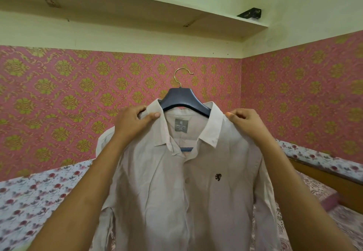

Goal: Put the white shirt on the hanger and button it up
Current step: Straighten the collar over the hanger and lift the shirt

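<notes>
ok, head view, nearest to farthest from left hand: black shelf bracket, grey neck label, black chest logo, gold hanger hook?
1. Grey neck label in the white shirt, beside left hand
2. Gold hanger hook, above
3. Black chest logo, lower right
4. Black shelf bracket, upper right

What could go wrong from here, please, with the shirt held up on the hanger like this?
1. The hook of the hanger hangs on nothing. Only the left hand and right hand, pinching the white shirt at its shoulders, hold everything up, so freeing one hand to button may tip the hanger.
2. The collar is open at the top, so a shoulder could slide off before buttoning.
</notes>
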Demonstrator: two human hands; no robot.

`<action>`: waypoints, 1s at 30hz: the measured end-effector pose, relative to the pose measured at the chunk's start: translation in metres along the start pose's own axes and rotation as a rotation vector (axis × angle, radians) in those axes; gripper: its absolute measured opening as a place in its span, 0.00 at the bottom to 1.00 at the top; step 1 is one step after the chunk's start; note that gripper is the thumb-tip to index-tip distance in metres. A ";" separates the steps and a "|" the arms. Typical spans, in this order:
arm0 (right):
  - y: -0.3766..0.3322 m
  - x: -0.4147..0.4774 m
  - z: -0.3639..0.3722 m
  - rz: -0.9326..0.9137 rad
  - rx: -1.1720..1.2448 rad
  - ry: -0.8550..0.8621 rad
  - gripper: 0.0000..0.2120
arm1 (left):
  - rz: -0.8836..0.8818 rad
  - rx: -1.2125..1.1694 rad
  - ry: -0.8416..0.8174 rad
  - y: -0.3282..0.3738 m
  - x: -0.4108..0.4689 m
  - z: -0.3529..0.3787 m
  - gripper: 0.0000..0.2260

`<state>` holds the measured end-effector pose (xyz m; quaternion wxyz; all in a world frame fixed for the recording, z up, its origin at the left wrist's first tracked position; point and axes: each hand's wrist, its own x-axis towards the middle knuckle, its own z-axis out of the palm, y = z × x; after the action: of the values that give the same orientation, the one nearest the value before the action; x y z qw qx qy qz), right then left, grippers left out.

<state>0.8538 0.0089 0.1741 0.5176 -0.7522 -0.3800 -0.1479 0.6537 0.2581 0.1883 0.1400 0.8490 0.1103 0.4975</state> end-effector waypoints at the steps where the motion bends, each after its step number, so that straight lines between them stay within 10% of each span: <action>1: 0.000 -0.001 -0.003 0.010 0.019 -0.012 0.14 | 0.002 -0.011 -0.012 0.002 0.000 0.002 0.24; 9: -0.005 -0.018 -0.027 -0.117 0.001 0.369 0.08 | -0.033 -0.021 0.024 0.017 -0.003 0.015 0.23; 15: 0.037 -0.025 -0.032 0.134 -0.094 -0.015 0.19 | -0.034 -0.068 0.077 0.013 -0.002 0.023 0.30; 24: 0.042 -0.029 -0.028 -0.025 -0.020 0.205 0.10 | -0.038 -0.094 0.042 0.017 -0.006 0.035 0.21; 30: 0.037 -0.026 -0.027 0.009 -0.411 0.198 0.35 | -0.074 -0.144 0.058 0.016 -0.003 0.034 0.28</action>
<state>0.8681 -0.0329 0.1444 0.3891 -0.8254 -0.2858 -0.2928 0.6827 0.2379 0.1754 0.2156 0.8174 0.1096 0.5229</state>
